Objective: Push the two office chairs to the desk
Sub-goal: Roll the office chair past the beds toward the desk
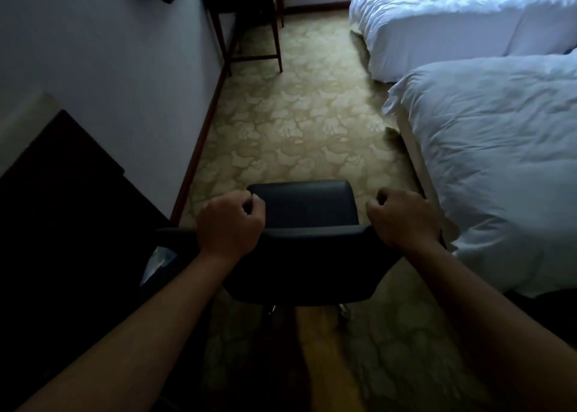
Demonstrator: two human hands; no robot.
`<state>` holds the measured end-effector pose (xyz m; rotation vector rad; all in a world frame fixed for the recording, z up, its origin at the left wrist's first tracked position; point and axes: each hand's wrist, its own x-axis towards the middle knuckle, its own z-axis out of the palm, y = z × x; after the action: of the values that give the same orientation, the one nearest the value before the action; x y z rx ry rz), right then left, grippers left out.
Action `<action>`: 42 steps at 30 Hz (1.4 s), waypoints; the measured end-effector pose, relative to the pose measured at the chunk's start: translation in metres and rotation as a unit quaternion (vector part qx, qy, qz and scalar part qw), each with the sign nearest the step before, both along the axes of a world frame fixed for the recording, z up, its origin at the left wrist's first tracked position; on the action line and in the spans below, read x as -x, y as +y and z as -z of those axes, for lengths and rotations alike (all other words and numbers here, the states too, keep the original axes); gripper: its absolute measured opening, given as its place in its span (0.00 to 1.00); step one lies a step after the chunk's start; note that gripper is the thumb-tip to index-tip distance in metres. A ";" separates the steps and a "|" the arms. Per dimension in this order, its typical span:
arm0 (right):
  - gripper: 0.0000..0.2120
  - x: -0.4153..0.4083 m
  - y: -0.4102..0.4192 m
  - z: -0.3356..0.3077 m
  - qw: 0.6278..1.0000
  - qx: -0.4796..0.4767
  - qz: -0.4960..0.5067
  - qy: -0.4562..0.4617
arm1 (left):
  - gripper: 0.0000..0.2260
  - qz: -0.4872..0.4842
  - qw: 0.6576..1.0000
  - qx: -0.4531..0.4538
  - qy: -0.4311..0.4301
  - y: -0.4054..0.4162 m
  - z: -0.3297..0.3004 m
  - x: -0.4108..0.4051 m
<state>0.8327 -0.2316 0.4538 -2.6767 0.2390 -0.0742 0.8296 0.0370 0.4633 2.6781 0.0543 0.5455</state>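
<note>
Between the 2 gripping hands runs the top edge of a dark office chair (304, 255), and that is where everything is happening. The left hand (229, 224) is curled over the backrest's left corner, knuckles up, fingers tucked down the front side; the right hand (402, 219) holds the right corner the same way. Both hold firmly, with nothing loose about either grip. Just ahead of the hands the padded seat faces away from the person, so the chair is pointed down the room, with its castors partly visible below the backrest, on the patterned carpet (296, 124).

To the left of the grip stands a dark piece of furniture (56, 211), close to the chair's side, with the pale wall (109, 61) beyond it. To the right, very near the right hand, hangs the white bedding of the near bed (499, 161); a second bed (437, 21) lies further off. Far ahead of the hands, against the wall, stands the desk (246, 14) on thin dark legs, well apart from the chair, with open carpet between.

By my reckoning this is the push of 1 chair, with most of the run to go; I see no second chair from here. The next move calls for a steady, even shove from both hands, steering slightly left toward the desk opening while keeping clear of the bedding. Uneven pressure would likely swing the castors off line on the carpet.
</note>
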 end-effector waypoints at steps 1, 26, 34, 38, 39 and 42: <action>0.13 -0.011 0.000 0.000 1.000 0.012 -0.012 0.015 | 0.16 -0.003 1.000 0.006 0.000 0.001 0.000 -0.009; 0.12 -0.274 0.094 -0.001 0.992 0.014 0.044 0.113 | 0.17 0.081 0.996 0.005 0.030 0.095 0.005 -0.324; 0.14 -0.379 0.103 -0.003 0.995 0.007 0.074 0.070 | 0.16 0.086 0.995 0.029 0.030 0.105 0.003 -0.436; 0.14 -0.451 0.104 0.004 0.992 0.023 0.065 0.110 | 0.16 0.098 0.995 0.028 0.020 0.109 0.001 -0.497; 0.15 -0.470 0.103 0.006 0.990 0.024 0.060 0.124 | 0.16 0.101 0.994 0.029 0.016 0.110 0.000 -0.513; 0.15 -0.527 0.103 0.012 0.987 0.021 0.042 0.155 | 0.18 0.101 0.995 0.018 0.001 0.111 0.001 -0.563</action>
<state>1.3598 -0.1291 0.4418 -2.7111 0.4521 0.3171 1.3921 0.1476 0.4626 2.6101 -0.2023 0.4723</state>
